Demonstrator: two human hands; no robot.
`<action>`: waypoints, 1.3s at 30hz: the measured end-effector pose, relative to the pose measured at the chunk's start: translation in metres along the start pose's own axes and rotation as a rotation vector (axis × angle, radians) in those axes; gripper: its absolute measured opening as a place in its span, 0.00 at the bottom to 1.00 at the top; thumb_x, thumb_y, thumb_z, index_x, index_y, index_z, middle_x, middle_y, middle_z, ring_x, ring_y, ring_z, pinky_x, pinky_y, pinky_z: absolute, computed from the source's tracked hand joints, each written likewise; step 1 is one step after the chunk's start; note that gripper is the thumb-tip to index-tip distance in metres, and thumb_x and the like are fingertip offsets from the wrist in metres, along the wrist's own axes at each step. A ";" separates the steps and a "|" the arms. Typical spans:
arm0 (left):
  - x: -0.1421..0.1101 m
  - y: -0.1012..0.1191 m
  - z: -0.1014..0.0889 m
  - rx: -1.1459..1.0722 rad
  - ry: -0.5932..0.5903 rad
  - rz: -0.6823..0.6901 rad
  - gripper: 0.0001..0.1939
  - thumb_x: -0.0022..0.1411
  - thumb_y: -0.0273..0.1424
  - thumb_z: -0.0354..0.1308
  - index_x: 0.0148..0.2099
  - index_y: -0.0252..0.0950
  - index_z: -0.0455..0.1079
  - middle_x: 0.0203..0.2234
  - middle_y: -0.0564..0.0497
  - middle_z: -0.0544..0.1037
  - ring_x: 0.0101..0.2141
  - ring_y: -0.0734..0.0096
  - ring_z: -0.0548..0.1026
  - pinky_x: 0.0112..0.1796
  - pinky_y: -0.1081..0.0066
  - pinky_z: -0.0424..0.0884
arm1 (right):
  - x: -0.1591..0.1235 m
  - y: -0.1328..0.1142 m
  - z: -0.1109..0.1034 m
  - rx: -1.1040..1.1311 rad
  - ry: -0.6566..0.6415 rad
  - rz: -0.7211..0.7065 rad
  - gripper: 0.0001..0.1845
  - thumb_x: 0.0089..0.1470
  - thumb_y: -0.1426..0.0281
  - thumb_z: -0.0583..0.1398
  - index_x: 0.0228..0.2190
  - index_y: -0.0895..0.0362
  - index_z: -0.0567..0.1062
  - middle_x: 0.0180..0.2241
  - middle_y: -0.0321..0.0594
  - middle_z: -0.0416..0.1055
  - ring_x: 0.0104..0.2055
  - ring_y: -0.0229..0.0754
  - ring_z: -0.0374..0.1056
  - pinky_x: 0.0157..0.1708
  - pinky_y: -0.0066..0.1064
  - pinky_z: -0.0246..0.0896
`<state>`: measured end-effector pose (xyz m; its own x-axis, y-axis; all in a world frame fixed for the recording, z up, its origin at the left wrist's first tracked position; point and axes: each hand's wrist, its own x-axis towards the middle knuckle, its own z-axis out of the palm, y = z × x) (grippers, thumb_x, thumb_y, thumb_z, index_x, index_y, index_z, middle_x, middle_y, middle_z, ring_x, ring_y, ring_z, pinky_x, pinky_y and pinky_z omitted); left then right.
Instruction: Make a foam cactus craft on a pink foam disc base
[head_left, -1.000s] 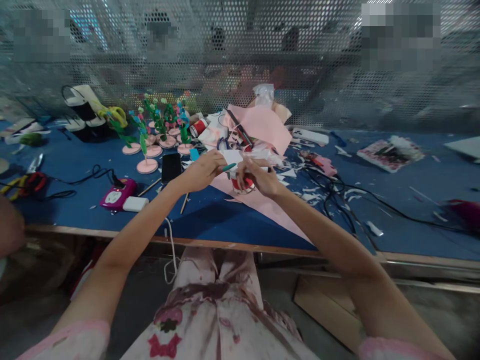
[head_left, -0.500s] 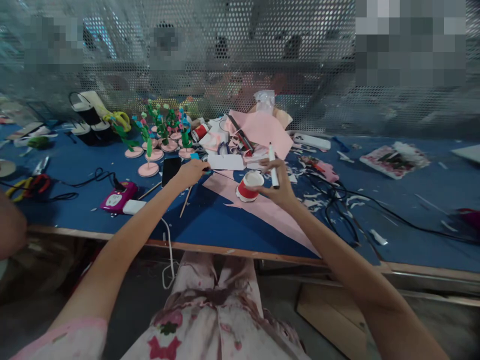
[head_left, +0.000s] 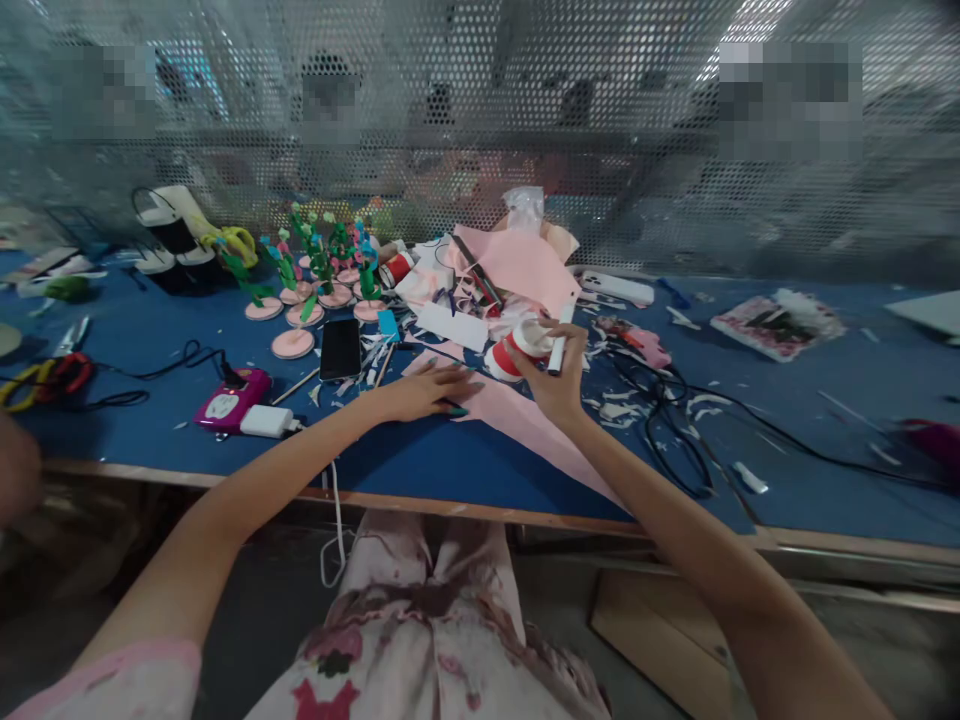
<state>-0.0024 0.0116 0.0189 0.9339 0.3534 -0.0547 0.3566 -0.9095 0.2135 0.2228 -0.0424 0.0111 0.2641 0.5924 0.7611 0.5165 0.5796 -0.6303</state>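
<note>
My left hand lies flat with its fingers stretched out on a pink paper sheet on the blue table. My right hand is closed on a white marker pen and also grips a red and white paper cup, tilted and lifted a little above the sheet. A white card lies just behind the cup. A black phone rests left of my left hand.
Small paper flowers on pink round bases stand at the back left. A pink device with a white charger and black cables lie on the table. Pink paper pile and scraps behind. Perforated screen closes the far side.
My left hand drew back from the white card and came down flat on the pink sheet. My right hand lifted and tilted the cup, still with the marker.
</note>
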 end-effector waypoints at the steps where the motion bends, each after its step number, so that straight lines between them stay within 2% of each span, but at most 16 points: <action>1: 0.001 0.003 0.003 0.003 -0.026 -0.002 0.26 0.68 0.34 0.43 0.66 0.41 0.49 0.66 0.46 0.47 0.65 0.58 0.45 0.62 0.52 0.41 | 0.002 -0.001 0.003 0.010 0.050 0.017 0.22 0.44 0.67 0.65 0.36 0.53 0.58 0.42 0.41 0.63 0.46 0.42 0.63 0.49 0.42 0.59; 3: 0.002 0.011 0.006 0.013 -0.054 -0.046 0.25 0.69 0.34 0.38 0.67 0.43 0.46 0.67 0.48 0.43 0.66 0.57 0.40 0.61 0.46 0.36 | 0.007 -0.005 0.012 0.047 0.151 0.066 0.22 0.45 0.65 0.64 0.36 0.52 0.57 0.41 0.39 0.61 0.46 0.41 0.64 0.50 0.42 0.59; 6: 0.005 0.023 0.007 -0.002 -0.063 -0.139 0.26 0.69 0.34 0.37 0.67 0.41 0.44 0.67 0.45 0.42 0.66 0.56 0.38 0.61 0.47 0.35 | 0.013 -0.009 0.034 0.144 0.259 0.156 0.21 0.48 0.60 0.61 0.36 0.51 0.55 0.40 0.38 0.61 0.43 0.39 0.65 0.50 0.41 0.60; 9: 0.007 0.033 0.005 -0.019 -0.081 -0.217 0.27 0.69 0.36 0.39 0.68 0.40 0.44 0.67 0.45 0.41 0.66 0.57 0.37 0.62 0.50 0.34 | 0.014 -0.008 0.056 0.202 0.290 0.208 0.21 0.49 0.57 0.59 0.36 0.51 0.53 0.40 0.39 0.61 0.42 0.38 0.66 0.50 0.40 0.61; 11: 0.007 0.033 0.004 -0.037 -0.098 -0.251 0.28 0.68 0.39 0.40 0.68 0.44 0.42 0.67 0.47 0.39 0.66 0.54 0.35 0.62 0.49 0.34 | 0.009 -0.005 0.066 0.193 0.302 0.196 0.21 0.50 0.56 0.59 0.36 0.51 0.53 0.40 0.40 0.62 0.43 0.38 0.65 0.50 0.40 0.61; 14: 0.004 0.022 0.004 -0.061 -0.108 -0.225 0.29 0.67 0.44 0.41 0.67 0.50 0.41 0.67 0.52 0.37 0.65 0.48 0.32 0.60 0.43 0.32 | -0.002 0.002 0.072 0.148 0.301 0.166 0.20 0.51 0.57 0.59 0.36 0.52 0.54 0.41 0.42 0.62 0.45 0.39 0.65 0.51 0.41 0.61; 16: 0.000 0.009 0.002 -0.069 -0.106 -0.179 0.29 0.67 0.43 0.42 0.67 0.52 0.41 0.67 0.52 0.39 0.65 0.47 0.34 0.59 0.40 0.33 | -0.008 0.006 0.072 0.124 0.290 0.153 0.20 0.51 0.58 0.58 0.36 0.51 0.53 0.42 0.43 0.61 0.46 0.40 0.65 0.52 0.41 0.60; 19: -0.007 -0.011 -0.002 -0.077 -0.117 -0.234 0.31 0.66 0.42 0.44 0.68 0.46 0.41 0.67 0.46 0.42 0.65 0.45 0.38 0.58 0.38 0.40 | -0.012 0.011 0.071 0.089 0.268 0.143 0.18 0.53 0.58 0.57 0.37 0.50 0.53 0.43 0.44 0.61 0.47 0.41 0.65 0.52 0.43 0.60; 21: -0.012 -0.020 -0.007 -0.059 -0.120 -0.315 0.32 0.65 0.40 0.45 0.68 0.39 0.43 0.66 0.41 0.43 0.65 0.45 0.40 0.58 0.39 0.43 | -0.013 0.012 0.071 0.065 0.260 0.140 0.19 0.52 0.58 0.57 0.38 0.50 0.53 0.43 0.44 0.60 0.49 0.43 0.64 0.53 0.45 0.59; 23: -0.015 -0.026 -0.012 -0.057 -0.042 -0.347 0.28 0.65 0.35 0.45 0.65 0.30 0.50 0.64 0.36 0.51 0.64 0.48 0.48 0.59 0.46 0.49 | -0.013 0.011 0.070 0.073 0.242 0.122 0.20 0.51 0.59 0.59 0.39 0.50 0.54 0.44 0.44 0.59 0.51 0.44 0.62 0.54 0.46 0.57; 26: -0.017 -0.030 -0.020 -0.091 0.152 -0.399 0.22 0.65 0.28 0.43 0.59 0.27 0.60 0.57 0.35 0.65 0.58 0.54 0.64 0.55 0.57 0.61 | -0.015 0.007 0.070 0.117 0.146 0.066 0.23 0.48 0.61 0.62 0.40 0.49 0.54 0.45 0.42 0.59 0.52 0.44 0.61 0.54 0.47 0.55; 30: -0.018 -0.034 -0.022 -0.053 0.460 -0.520 0.19 0.65 0.25 0.41 0.56 0.29 0.63 0.51 0.39 0.72 0.52 0.58 0.70 0.51 0.60 0.65 | -0.018 0.002 0.072 0.237 -0.089 0.077 0.25 0.46 0.63 0.64 0.39 0.48 0.55 0.46 0.40 0.61 0.50 0.43 0.63 0.51 0.45 0.60; 32: -0.017 -0.037 -0.019 -0.026 0.510 -0.566 0.19 0.65 0.25 0.43 0.56 0.30 0.62 0.51 0.39 0.72 0.52 0.57 0.70 0.51 0.59 0.65 | -0.019 0.002 0.075 0.318 -0.211 0.095 0.26 0.45 0.64 0.65 0.39 0.49 0.54 0.47 0.42 0.62 0.51 0.44 0.63 0.50 0.44 0.60; 35: -0.015 -0.042 -0.014 -0.011 0.482 -0.584 0.17 0.65 0.24 0.44 0.54 0.28 0.64 0.49 0.37 0.73 0.52 0.56 0.70 0.52 0.56 0.63 | -0.020 0.004 0.076 0.352 -0.338 0.091 0.26 0.45 0.65 0.65 0.39 0.50 0.55 0.49 0.43 0.63 0.51 0.44 0.64 0.51 0.43 0.59; 37: -0.013 -0.045 -0.011 -0.037 0.517 -0.599 0.16 0.65 0.25 0.44 0.51 0.27 0.66 0.47 0.37 0.74 0.51 0.55 0.70 0.53 0.56 0.63 | -0.020 0.005 0.077 0.289 -0.353 0.086 0.26 0.45 0.66 0.65 0.39 0.51 0.55 0.47 0.43 0.64 0.51 0.44 0.64 0.52 0.43 0.58; 39: -0.010 -0.048 -0.009 -0.154 0.588 -0.585 0.17 0.68 0.29 0.42 0.50 0.28 0.67 0.45 0.37 0.75 0.49 0.56 0.72 0.51 0.56 0.65 | -0.020 0.005 0.077 0.209 -0.339 0.095 0.26 0.44 0.66 0.65 0.39 0.51 0.56 0.46 0.42 0.65 0.50 0.45 0.64 0.52 0.43 0.57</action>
<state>-0.0293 0.0538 0.0182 0.4188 0.8537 0.3096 0.7317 -0.5191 0.4417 0.1579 -0.0080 -0.0191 0.0008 0.7796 0.6263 0.3166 0.5938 -0.7396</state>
